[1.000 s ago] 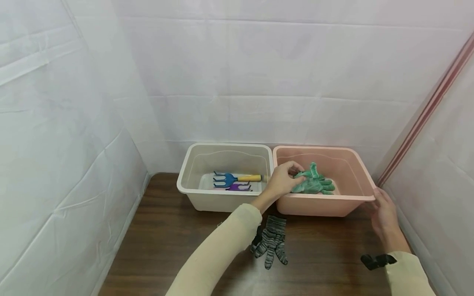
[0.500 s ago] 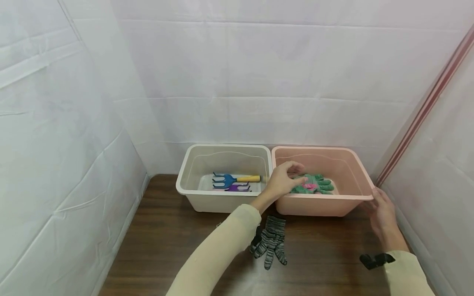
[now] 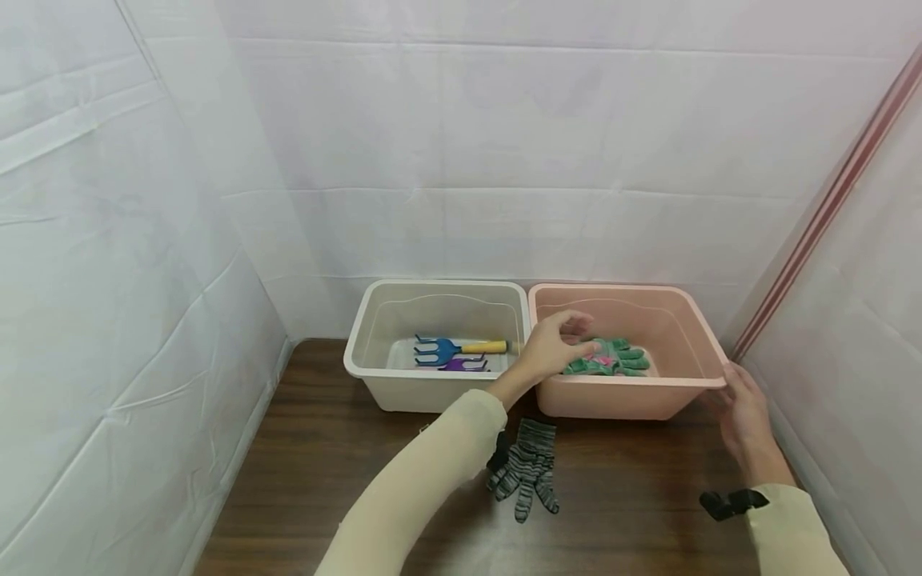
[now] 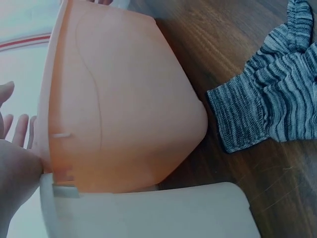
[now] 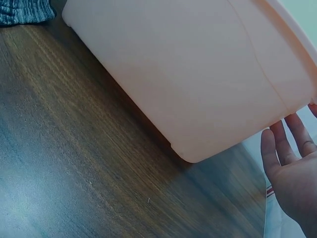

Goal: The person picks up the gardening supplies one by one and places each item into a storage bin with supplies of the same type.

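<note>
A green glove (image 3: 634, 360) with a pink patch lies inside the pink tub (image 3: 663, 382). My left hand (image 3: 551, 348) reaches over the tub's near left corner, fingers loosely bent above the glove with a gap between thumb and fingers. In the left wrist view this hand (image 4: 17, 163) shows beyond the tub's rim, nothing in its fingers. At the tub's right corner, my right hand (image 3: 745, 412) holds the rim. The right wrist view shows its fingers (image 5: 282, 146) against the wall just under that rim. A grey-black striped knit glove (image 3: 531, 464) lies on the table below my left forearm.
To the left, a white tub (image 3: 432, 374) stands against the pink one. It holds a blue hand fork (image 3: 446, 350) with a yellow handle and a purple fork-like tool (image 3: 464, 365). White sheeting (image 3: 446, 160) encloses the brown wooden table (image 3: 324, 480) at the back and sides.
A second ago part of the green glove stood up by my left fingers; now it lies flat, pink patch showing, released. The left hand stays over it. My right hand remains at the rim.
</note>
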The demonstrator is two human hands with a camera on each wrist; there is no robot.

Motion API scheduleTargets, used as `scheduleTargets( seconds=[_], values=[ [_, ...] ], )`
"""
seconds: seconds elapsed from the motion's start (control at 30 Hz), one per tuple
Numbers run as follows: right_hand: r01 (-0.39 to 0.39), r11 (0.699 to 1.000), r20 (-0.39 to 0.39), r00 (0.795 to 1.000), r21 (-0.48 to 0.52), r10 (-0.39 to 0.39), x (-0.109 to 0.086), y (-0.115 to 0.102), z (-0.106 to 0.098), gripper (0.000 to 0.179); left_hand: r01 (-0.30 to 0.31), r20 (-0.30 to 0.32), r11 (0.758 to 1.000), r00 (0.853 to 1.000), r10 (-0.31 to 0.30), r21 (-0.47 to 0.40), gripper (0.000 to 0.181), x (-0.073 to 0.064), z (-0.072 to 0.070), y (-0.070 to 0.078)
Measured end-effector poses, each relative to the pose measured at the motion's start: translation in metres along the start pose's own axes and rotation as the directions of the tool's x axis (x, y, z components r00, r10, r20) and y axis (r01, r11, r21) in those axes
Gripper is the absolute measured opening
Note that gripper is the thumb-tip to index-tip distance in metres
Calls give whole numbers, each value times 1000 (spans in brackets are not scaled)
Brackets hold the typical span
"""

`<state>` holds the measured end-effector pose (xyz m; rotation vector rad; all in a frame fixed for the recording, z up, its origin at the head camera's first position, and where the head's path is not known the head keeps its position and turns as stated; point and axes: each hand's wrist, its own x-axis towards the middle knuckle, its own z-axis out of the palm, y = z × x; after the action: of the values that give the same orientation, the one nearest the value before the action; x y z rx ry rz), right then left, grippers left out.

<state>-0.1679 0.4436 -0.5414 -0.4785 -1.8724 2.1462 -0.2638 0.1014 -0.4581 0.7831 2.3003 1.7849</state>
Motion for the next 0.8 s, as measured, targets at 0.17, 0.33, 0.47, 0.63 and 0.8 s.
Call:
scheduleTargets(
  seconds=[0.17,0.33,0.47,0.63,0.8],
  values=[
    [5,1000,-8,1000,-1,-5,-1,1,1,55,-17,47,1000,999,17,4,41,-3,-5,9],
    [17,999,6,1000,28,-18,0,2,1,51,-32,78,999,996,31,12,43,-8,-10,21],
    [24,999,9,1000,47,-25,1,1,0,47,-55,93,998,994,53,19,45,-15,-14,28],
    [10,998,-7,1000,58,-10,1,2,1,46,-68,121,997,991,63,37,46,-26,-21,31],
    [6,998,-9,1000,57,-6,0,2,2,47,-66,139,997,989,60,42,47,-38,-29,33]
  ],
)
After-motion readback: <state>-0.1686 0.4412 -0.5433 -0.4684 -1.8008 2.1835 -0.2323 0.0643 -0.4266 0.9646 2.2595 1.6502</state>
